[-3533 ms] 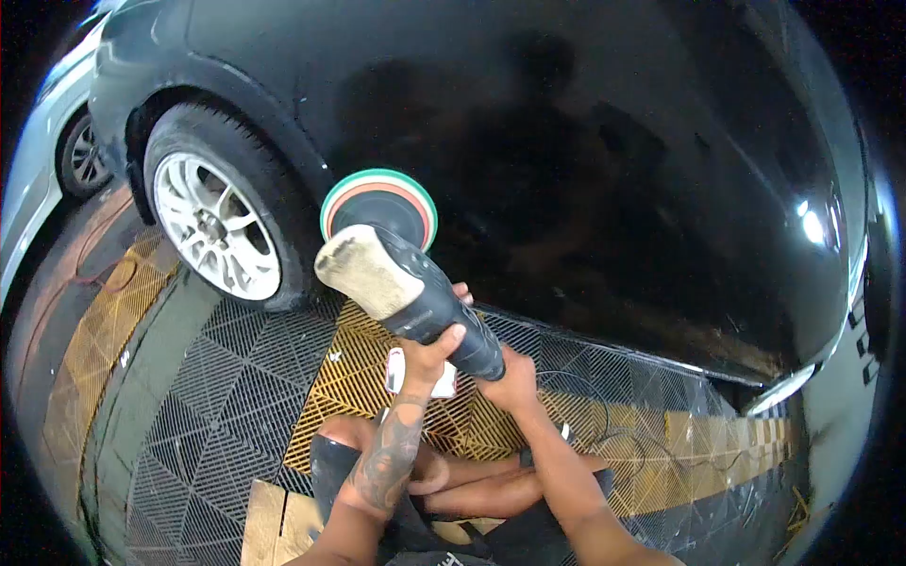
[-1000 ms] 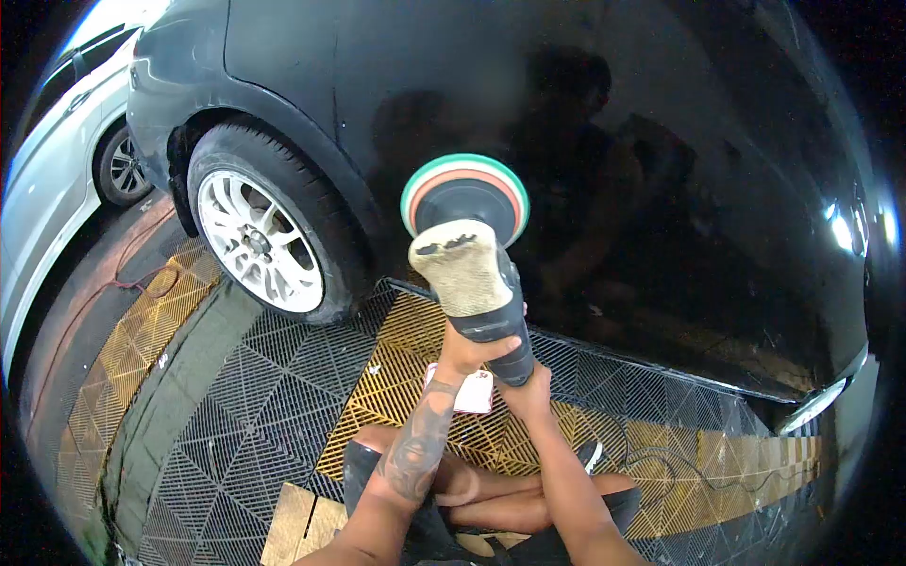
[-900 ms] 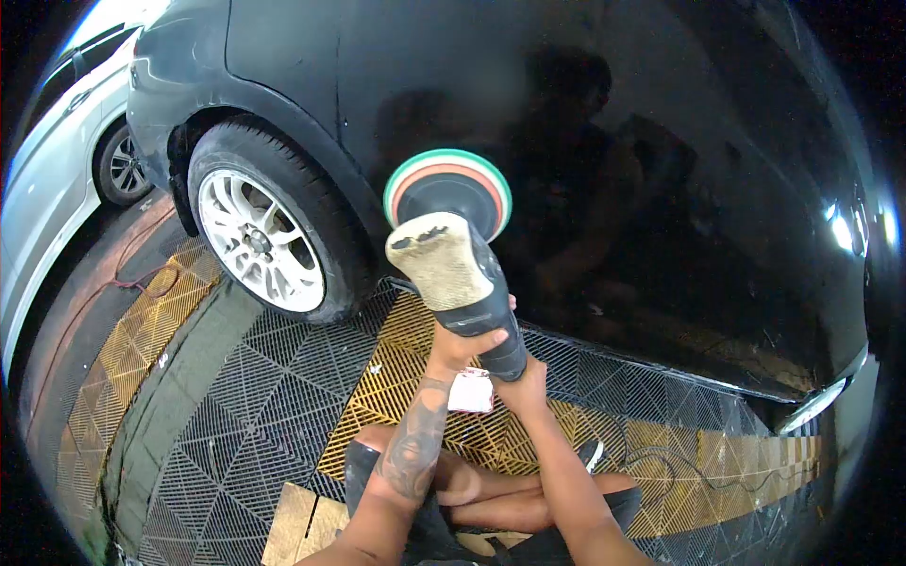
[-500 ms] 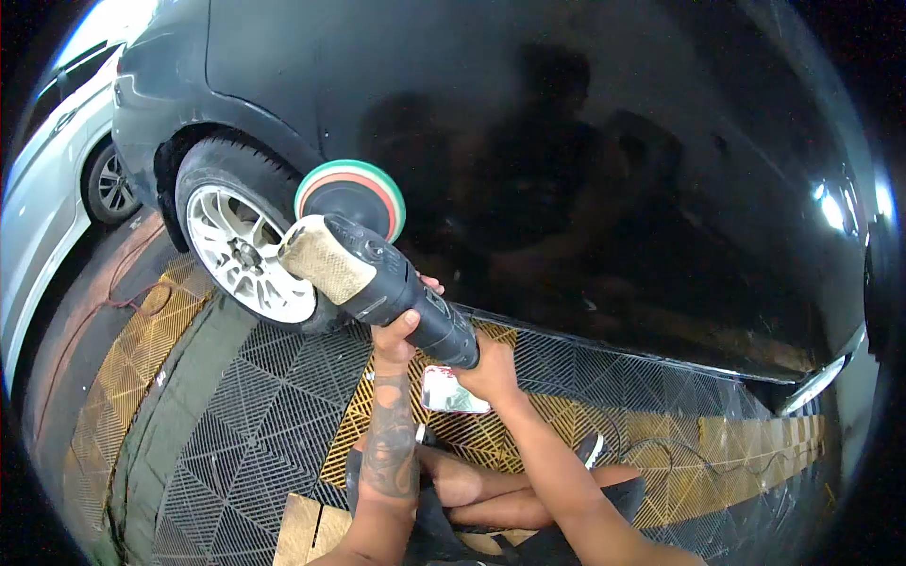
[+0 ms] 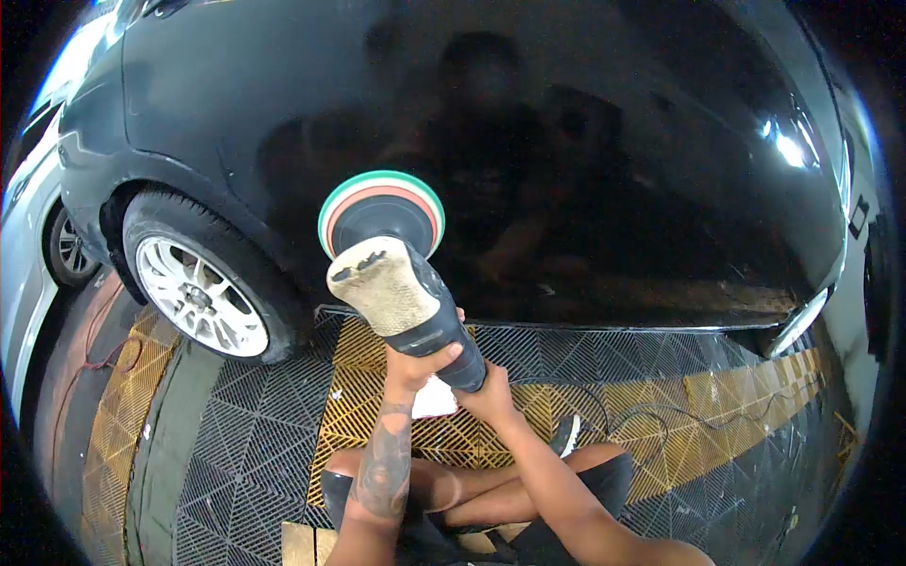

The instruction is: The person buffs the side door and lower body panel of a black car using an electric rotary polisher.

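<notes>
A car polisher [image 5: 415, 302] with a worn pale head cover points away from me toward the black car's lower side panel [image 5: 566, 208]. Its round pad [image 5: 382, 219], ringed green, white and orange, appears to rest against the panel; the contact face is hidden. My left hand [image 5: 420, 366] is wrapped around the middle of the body, thumb on top. At the rear end, my right hand [image 5: 489, 394] grips the handle. Partly behind my hands, a small white item [image 5: 434, 398] lies on the floor.
Left of the pad stands the car's wheel [image 5: 198, 297] with white spokes. A cable [image 5: 698, 415] trails over the black and yellow grid floor [image 5: 264, 443] at the right. Another light-coloured car [image 5: 28, 245] is at the far left. My crossed legs [image 5: 472, 491] are below.
The polisher has moved right along the panel, away from the wheel, with both hands still on it. My view has shifted to the right.
</notes>
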Motion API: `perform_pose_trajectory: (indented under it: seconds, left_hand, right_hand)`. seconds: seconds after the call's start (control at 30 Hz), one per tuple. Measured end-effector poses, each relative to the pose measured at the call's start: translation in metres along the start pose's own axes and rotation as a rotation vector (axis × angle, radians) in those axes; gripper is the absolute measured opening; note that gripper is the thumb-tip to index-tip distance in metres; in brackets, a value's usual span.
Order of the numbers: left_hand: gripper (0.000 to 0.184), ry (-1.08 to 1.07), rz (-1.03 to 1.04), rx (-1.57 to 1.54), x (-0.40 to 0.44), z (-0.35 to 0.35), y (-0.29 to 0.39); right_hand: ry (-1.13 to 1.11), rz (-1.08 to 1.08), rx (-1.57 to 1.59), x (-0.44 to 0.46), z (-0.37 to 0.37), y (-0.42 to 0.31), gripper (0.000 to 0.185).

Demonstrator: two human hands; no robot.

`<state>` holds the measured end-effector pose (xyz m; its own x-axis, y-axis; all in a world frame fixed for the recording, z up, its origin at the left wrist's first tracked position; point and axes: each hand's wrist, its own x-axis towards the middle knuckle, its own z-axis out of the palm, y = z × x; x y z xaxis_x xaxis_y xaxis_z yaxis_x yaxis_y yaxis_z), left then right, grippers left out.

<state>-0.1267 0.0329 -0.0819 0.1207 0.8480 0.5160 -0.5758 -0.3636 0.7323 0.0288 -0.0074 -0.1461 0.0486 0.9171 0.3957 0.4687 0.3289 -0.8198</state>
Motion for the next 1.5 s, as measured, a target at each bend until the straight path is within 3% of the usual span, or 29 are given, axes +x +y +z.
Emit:
perform_pose_trajectory:
  seconds: [0.3, 0.4, 0.53, 0.6, 0.67, 0.7, 0.77, 0.83, 0.97, 1.03, 1.07, 1.1, 1.17, 1.27, 1.37, 1.43, 1.5]
  left_hand:
    - [0.067, -0.139, -0.042, 0.258, 0.006, 0.079, -0.02]
    - [0.057, -0.235, -0.06, 0.387, 0.016, 0.112, -0.031]
    - [0.067, -0.309, -0.042, 0.533, 0.03, 0.164, -0.045]
    - [0.07, -0.337, -0.018, 0.54, 0.034, 0.186, -0.048]
    - [0.072, -0.362, 0.014, 0.625, 0.038, 0.196, -0.063]
    - [0.074, -0.381, 0.001, 0.672, 0.04, 0.197, -0.062]
    - [0.073, -0.358, -0.009, 0.637, 0.038, 0.191, -0.057]
    - [0.072, -0.342, 0.024, 0.626, 0.036, 0.176, -0.049]
    - [0.068, -0.225, 0.054, 0.516, 0.027, 0.13, -0.037]
    - [0.064, -0.198, 0.026, 0.415, 0.023, 0.103, -0.032]
    - [0.063, -0.196, 0.027, 0.376, 0.021, 0.091, -0.027]
    - [0.062, -0.193, 0.026, 0.338, 0.019, 0.08, -0.02]
    - [0.071, -0.145, 0.032, 0.301, 0.013, 0.062, -0.009]
    - [0.08, -0.075, 0.058, 0.222, 0.008, 0.031, -0.006]
    - [0.074, 0.018, 0.082, 0.115, 0.004, -0.007, -0.03]
    - [0.072, -0.043, 0.07, 0.046, 0.004, -0.017, 0.0]
    - [0.066, 0.062, 0.064, -0.168, 0.002, -0.026, 0.007]
  right_hand:
    - [0.115, 0.219, 0.216, -0.034, -0.034, 0.044, 0.031]
    - [0.242, 0.085, 0.355, -0.035, -0.044, 0.063, 0.031]
    - [0.375, 0.031, 0.508, -0.045, -0.048, 0.143, 0.044]
    - [0.377, -0.224, -0.186, -0.047, -0.057, 0.176, 0.054]
    - [0.386, 0.063, 0.526, -0.049, -0.072, 0.142, 0.063]
    - [0.365, 0.061, 0.526, -0.047, -0.072, 0.139, 0.063]
    - [0.362, 0.092, 0.625, -0.044, -0.073, 0.138, 0.055]
    - [0.25, 0.112, 0.369, -0.044, -0.074, 0.139, 0.058]
    - [0.246, 0.051, 0.376, -0.036, -0.054, 0.102, 0.068]
    - [0.152, 0.042, 0.252, -0.029, -0.048, 0.079, 0.059]
    - [0.068, 0.085, 0.203, -0.022, -0.048, 0.068, 0.045]
    - [0.057, 0.083, 0.204, -0.018, -0.043, 0.057, 0.045]
    - [0.14, -0.022, 0.175, -0.013, -0.026, 0.041, 0.028]
    - [0.064, 0.031, 0.094, -0.008, -0.011, 0.036, 0.029]
    - [0.043, 0.047, 0.134, 0.002, 0.001, 0.009, 0.035]
    - [-0.03, -0.006, -0.076, 0.01, 0.01, 0.013, 0.037]
    - [-0.046, -0.027, -0.087, 0.02, 0.016, -0.019, 0.043]
